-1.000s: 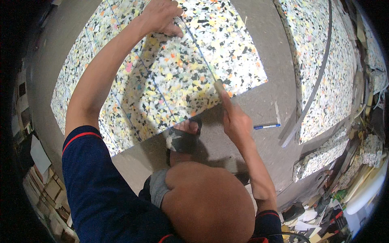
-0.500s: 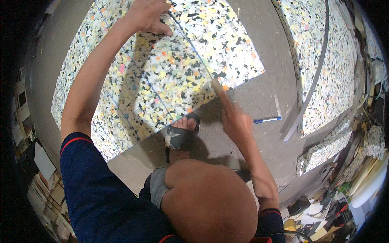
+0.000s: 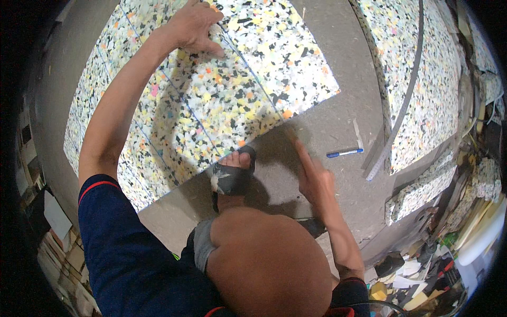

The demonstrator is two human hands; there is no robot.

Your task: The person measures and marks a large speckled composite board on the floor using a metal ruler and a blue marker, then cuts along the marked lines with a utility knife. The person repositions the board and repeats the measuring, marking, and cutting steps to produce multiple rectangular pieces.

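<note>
A large slab of speckled multicolour foam (image 3: 232,100) lies on the floor, marked with several blue lines. My left hand (image 3: 196,29) presses down on its far part, thumb spread from the fingers, beside the rightmost line. That line shows as a dark slit at its far end. Off the slab's near edge, my right hand (image 3: 316,182) is closed round what looks like a knife (image 3: 290,130), index finger stretched along it. The knife is blurred, its tip close to where the line meets the edge; its handle is hidden in my palm.
A blue and white pen (image 3: 345,153) lies on the floor right of my right hand. Farther right, a long grey strip (image 3: 413,87) rests across another foam slab (image 3: 438,105). A smaller foam block (image 3: 422,193) and scraps lie nearby. My sandalled foot (image 3: 232,171) is at the slab's near edge.
My right hand has drawn the knife back toward me, from over the foam to the slab's near edge. The left hand stays pressed in nearly the same place.
</note>
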